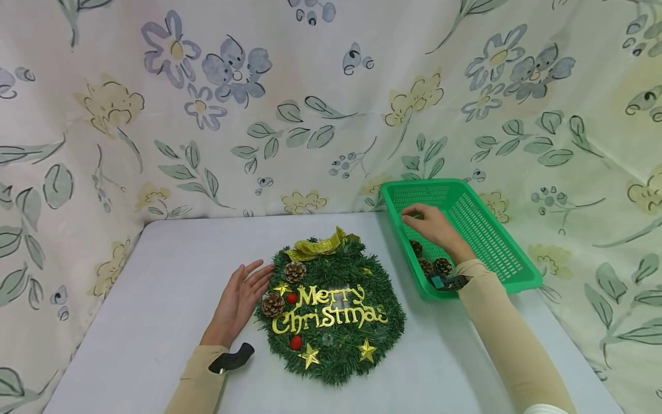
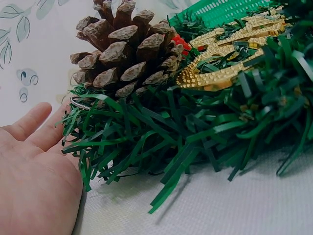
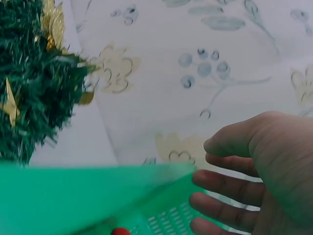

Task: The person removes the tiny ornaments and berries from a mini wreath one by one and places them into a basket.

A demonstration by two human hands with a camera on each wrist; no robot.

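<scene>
A green Christmas wreath (image 1: 357,261) lies flat, with gold "Merry Christmas" lettering (image 1: 331,316), gold stars, red balls and a gold ribbon bow (image 1: 318,246). Two pine cones (image 1: 273,305) sit on its left side; one pine cone (image 2: 129,54) looms large in the left wrist view. My left hand (image 1: 242,296) rests palm up at the wreath's left edge, its fingers extended against the greenery. Over the green basket (image 1: 509,253) hovers my right hand (image 1: 431,224), fingers loosely bent. I see nothing between the thumb and fingers of that hand (image 3: 254,171).
Inside the basket lie several loose pine cones (image 1: 442,267) and a red ball (image 3: 121,231). The basket stands at the right side of the white table (image 1: 170,276). A floral cloth (image 1: 310,155) hangs behind the table.
</scene>
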